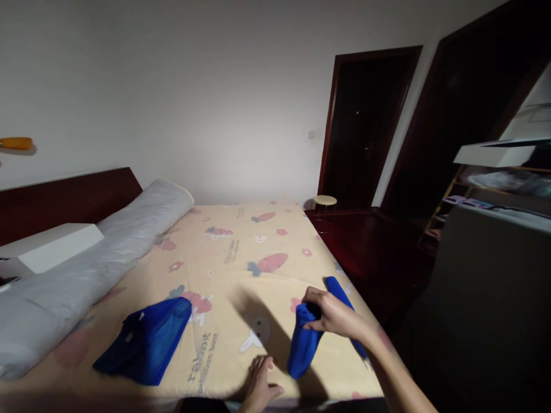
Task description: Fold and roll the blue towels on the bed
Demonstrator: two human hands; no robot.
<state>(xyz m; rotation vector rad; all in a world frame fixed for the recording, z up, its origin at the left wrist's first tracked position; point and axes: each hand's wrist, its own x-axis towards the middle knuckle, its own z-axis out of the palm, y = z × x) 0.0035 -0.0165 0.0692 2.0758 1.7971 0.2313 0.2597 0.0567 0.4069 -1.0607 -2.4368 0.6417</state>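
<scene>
Head view: at the near edge of the bed, the left hand (260, 384) is held low over the patterned sheet (297, 229), its fingers loosely spread and its thumb pointed toward the right. Just beyond, the right forearm is slanted up and leftward from the lower right, with the wrist bent so that the fingers are brought down over their load. By the right hand (316, 312), a blue bundle (301, 351) is pinched at its upper end between thumb and fingertips, around a dark hollow in the fabric. Most of the bundle is hung below the grip, its lower end angled slightly to the left; whether the sheet is touched by that end cannot be told from this angle.

Behind the right hand, partly hidden by it, a narrow blue strip (339, 291) is laid along the bed's right side. Well to the left, a blue cloth (150, 341) is spread flat. Farther off, a stool (325, 200) is placed near a dark door (372, 126).
</scene>
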